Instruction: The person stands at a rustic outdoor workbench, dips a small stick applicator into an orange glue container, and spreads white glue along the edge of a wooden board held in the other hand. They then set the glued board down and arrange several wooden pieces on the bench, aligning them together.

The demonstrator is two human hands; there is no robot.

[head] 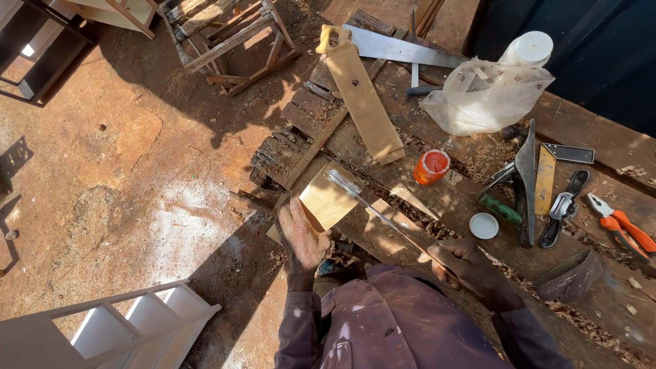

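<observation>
Low in the middle of the frame, the left hand (pixel 301 236) lies flat with fingers spread on the near edge of a small pale square wooden board (pixel 329 199), pinning it to the rough dark plank workbench (pixel 601 147). The right hand (pixel 470 268), lower right of centre, is closed around the handle end of a long thin metal blade tool (pixel 372 207) whose bright tip rests on the top of the pale board, the shaft running diagonally down to the fist. Just right of the board stands a small orange pot with a red top (pixel 431 167), and a round white lid (pixel 484 225) lies nearby on the bench. Above, toward the top centre, a long tan wooden plank (pixel 362 99) lies beside a handsaw with a yellow handle (pixel 400 46). In the upper right sits a crumpled clear plastic bag (pixel 482 99) with a white cylindrical container (pixel 529 48) behind it. At the right edge lie orange-handled pliers (pixel 625 229). A white wooden shelf frame (pixel 116 328) fills the lower left on the red dirt ground (pixel 102 178)
</observation>
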